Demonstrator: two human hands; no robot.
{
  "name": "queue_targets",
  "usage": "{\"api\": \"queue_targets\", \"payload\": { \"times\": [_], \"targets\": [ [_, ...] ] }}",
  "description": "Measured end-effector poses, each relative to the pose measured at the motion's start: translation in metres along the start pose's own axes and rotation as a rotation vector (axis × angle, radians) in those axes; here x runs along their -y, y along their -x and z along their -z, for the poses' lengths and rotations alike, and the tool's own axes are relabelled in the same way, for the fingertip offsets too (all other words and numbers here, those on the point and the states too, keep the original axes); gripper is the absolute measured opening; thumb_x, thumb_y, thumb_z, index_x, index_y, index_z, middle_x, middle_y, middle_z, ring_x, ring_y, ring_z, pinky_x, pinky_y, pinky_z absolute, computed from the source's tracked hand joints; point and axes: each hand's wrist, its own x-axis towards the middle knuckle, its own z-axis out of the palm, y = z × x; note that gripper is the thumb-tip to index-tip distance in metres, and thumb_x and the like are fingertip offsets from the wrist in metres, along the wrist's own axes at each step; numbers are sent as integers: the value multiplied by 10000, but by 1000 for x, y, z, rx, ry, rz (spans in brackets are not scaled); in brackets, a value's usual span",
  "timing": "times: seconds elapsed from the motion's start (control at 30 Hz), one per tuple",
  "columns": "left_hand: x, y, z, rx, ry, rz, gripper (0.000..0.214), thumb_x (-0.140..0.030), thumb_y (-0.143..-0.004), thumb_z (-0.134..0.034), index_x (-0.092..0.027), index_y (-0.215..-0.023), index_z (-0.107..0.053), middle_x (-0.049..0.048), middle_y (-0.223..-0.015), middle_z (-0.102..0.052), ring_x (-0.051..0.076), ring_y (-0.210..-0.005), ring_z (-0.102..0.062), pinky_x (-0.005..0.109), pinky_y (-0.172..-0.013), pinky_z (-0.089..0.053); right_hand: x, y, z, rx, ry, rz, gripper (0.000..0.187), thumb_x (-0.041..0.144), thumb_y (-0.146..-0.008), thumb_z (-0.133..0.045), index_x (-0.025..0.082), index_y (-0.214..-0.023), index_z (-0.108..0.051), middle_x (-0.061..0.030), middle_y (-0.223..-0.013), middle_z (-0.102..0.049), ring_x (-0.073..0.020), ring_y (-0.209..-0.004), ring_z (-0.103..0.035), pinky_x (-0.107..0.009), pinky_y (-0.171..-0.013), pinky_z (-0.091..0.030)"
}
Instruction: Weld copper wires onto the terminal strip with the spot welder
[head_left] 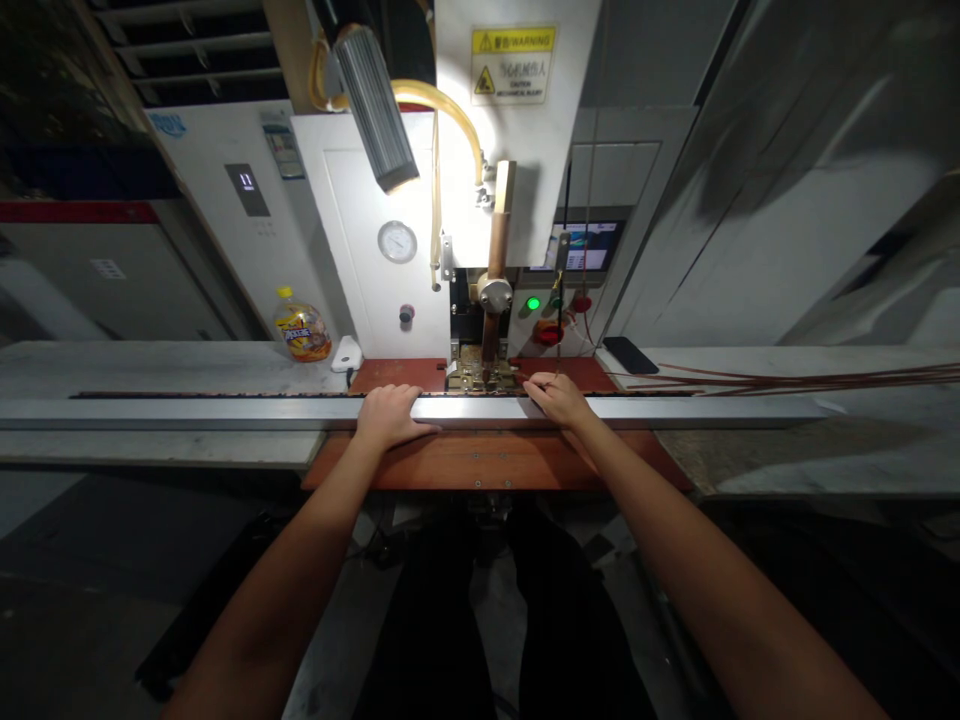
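Head view: silver bar (480, 410), laid along the tabletop (150, 366) before the copper-coloured rod (499, 240), is apparently being steadied, left hand (388, 413) spread loosely over it, right hand (559, 400) half-curled at its far edge, pinch can't be told; next move likely calls for the rod tip to be avoided.

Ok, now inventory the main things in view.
metal bar: 1, silver, across worktop
machine: 1, white, centre back
ribbed cylinder: 1, grey, upper centre
warning label: 1, yellow-white, machine's upper front
gauge: 1, white, machine's left
screen: 1, bluish, machine's right
lit button: 1, green, below screen
bottle: 1, orange, left worktop
phone-like slab: 1, black, right worktop
thin rods: several, brown, far right
left hand: 1, bare, on bar
right hand: 1, bare, at bar
legs: 2, black-clad, below
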Motion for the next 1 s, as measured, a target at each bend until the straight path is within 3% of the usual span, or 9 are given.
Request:
{"api": "queue_targets", "payload": {
  "times": [1.0],
  "targets": [
    [-13,-3,-3,-19,32,8,737,-845,-726,-579,-234,-1129,-670,119,-1117,-728,349,-1055,-642,433,-858,-433,-13,5,6,-21,14,4,347,356,-939,-457,222,-683,-650,-80,-792,-739,-197,-761,-641,-288,-757,-421]
  ]
}}
